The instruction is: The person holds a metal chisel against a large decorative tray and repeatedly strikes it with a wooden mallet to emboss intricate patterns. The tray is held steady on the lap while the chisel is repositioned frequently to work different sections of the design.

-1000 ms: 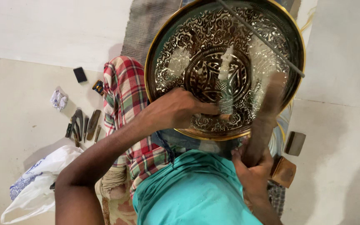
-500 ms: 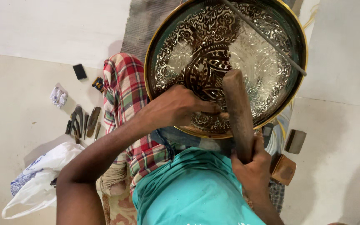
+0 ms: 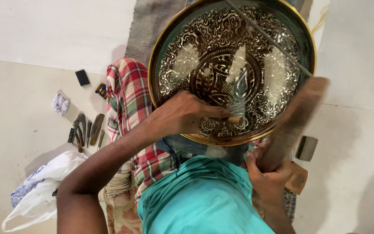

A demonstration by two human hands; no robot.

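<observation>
A large round brass plate [image 3: 232, 69] with engraved floral patterns rests against my lap. My left hand [image 3: 182, 115] lies on its lower part, pinching a small chisel [image 3: 234, 120] whose tip touches the engraved surface. My right hand [image 3: 267, 171] grips a wooden mallet [image 3: 295, 117] by its lower end. The mallet is raised and swung out to the right of the plate, blurred by motion. A thin rod [image 3: 269, 39] lies across the plate's upper right.
Several dark metal chisels [image 3: 85, 130] lie on the floor at left, near a white plastic bag [image 3: 40, 186], a crumpled paper [image 3: 60, 104] and a small black block [image 3: 82, 77]. A checked cloth [image 3: 128, 99] covers my leg. Small blocks [image 3: 306, 148] lie at right.
The mallet, which half a second ago lay down on the chisel over the plate's centre, has swung back up and to the right. My left hand has kept the chisel in place.
</observation>
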